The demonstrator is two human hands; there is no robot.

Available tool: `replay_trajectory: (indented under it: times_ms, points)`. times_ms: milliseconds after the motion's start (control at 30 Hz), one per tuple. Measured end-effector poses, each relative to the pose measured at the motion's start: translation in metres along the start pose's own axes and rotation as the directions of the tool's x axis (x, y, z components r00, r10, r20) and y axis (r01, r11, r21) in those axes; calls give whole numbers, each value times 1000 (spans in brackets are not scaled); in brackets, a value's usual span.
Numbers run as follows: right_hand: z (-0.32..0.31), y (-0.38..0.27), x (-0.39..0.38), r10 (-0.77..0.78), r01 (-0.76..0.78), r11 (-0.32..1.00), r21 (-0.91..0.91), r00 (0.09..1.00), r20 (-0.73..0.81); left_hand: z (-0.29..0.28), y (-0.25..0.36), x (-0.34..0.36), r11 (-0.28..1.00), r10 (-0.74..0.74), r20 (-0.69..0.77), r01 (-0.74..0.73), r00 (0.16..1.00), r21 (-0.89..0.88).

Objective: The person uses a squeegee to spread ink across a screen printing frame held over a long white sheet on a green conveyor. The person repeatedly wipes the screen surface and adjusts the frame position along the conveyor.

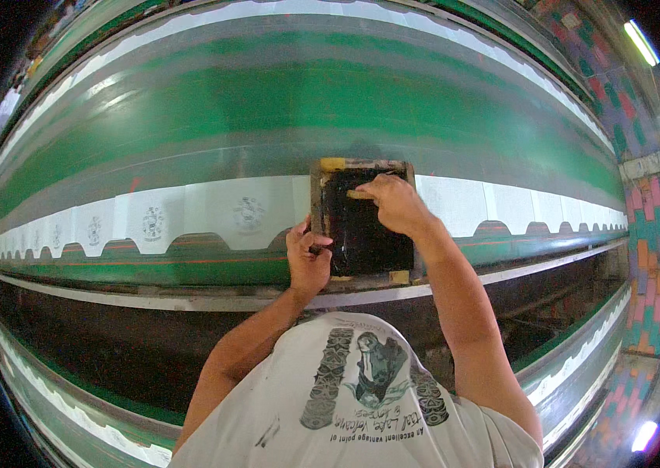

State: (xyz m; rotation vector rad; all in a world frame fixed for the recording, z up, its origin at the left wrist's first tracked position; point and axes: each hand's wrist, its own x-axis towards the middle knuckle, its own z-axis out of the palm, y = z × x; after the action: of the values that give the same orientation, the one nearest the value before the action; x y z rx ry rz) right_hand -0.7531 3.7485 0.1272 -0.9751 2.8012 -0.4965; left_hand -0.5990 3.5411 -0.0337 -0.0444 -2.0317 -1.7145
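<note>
A screen-printing frame (316, 191) lies on the long green table in front of me, over the row of white cloth pieces. Its mesh (373, 249) is dark, coated with black ink. My left hand (310, 253) is closed around the frame's left side. Inside the frame, toward its far end, my right hand (398, 204) grips a squeegee, whose light tan edge (359, 194) shows beneath the fingers. Left of the frame, cloth pieces (250, 214) bear dark printed motifs, the nearest one faint. The cloth pieces (452, 204) on its right look plain.
The green tabletop (267, 101) stretches far to both sides, with another row of white cloth (306, 9) along its far edge. A pale rail (189, 295) runs along the near edge. Behind me stands another table with white pieces (96, 429). Coloured brickwork (649, 257) lies at right.
</note>
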Motion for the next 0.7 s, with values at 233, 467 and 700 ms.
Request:
replay_trajectory:
  times_ms: [233,467,700]
  points:
    - [16,-41,-77,39,-40,999,20,997,70,-6,-3,2,980,86,52,-94,995,173]
    - [14,-82,-127,82,-86,994,68,995,53,-8,32,14,946,-207,63,183,976,267]
    - [20,-64,-166,19,-12,989,149,999,-50,-4,52,19,931,-258,-2,249,966,267]
